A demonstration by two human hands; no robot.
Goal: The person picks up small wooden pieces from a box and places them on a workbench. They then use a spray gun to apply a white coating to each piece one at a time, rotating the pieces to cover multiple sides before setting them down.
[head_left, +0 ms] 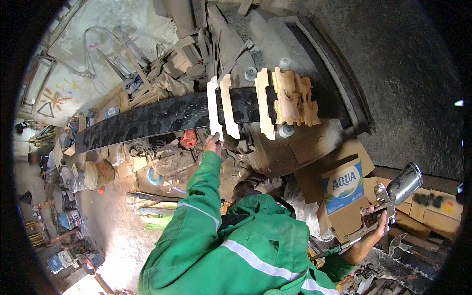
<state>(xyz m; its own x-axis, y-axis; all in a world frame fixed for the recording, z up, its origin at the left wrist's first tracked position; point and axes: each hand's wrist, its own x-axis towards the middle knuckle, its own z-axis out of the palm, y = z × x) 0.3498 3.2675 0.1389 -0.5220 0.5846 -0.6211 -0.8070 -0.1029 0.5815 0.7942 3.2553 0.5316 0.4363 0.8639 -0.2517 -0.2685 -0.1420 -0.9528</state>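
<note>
My left hand (213, 144) is closed on the near end of a pale, notched wooden piece (213, 105), which lies across a long dark board (162, 117). Just right of it, a second wooden piece (229, 105) of similar outline rests on the same board, and a third wooden piece (264, 105) lies farther right. Beside that one is a stack of shaped wooden pieces (287, 98). Out at the lower right, my right hand (377, 227) is wrapped round a spray gun (392, 206) with a metal cup, tilted up and to the right. A hose runs from the gun.
A cardboard box (339, 216) with a blue-and-white panel stands between my body and the spray gun. Small cans (285, 130) sit around the board's right end. Wood scraps (184, 59) pile up behind it. A bucket (98, 174) stands at left; a person (42, 162) is far left.
</note>
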